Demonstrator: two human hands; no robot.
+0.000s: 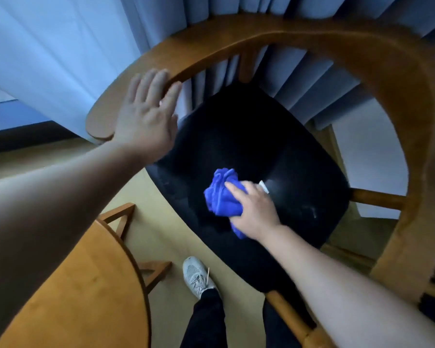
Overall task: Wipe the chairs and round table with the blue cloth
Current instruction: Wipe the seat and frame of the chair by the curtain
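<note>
Right grip [255,209] clutches the bunched blue cloth [220,197], pressing it onto the chair's black seat [261,136] to scrub; left grip [146,114], fingers flat, holding nothing, rests on the chair's curved rail [211,46], seemingly steadying it.

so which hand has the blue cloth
The right hand grips the bunched blue cloth on the black seat; the left hand rests flat on the wooden armrest.
</note>
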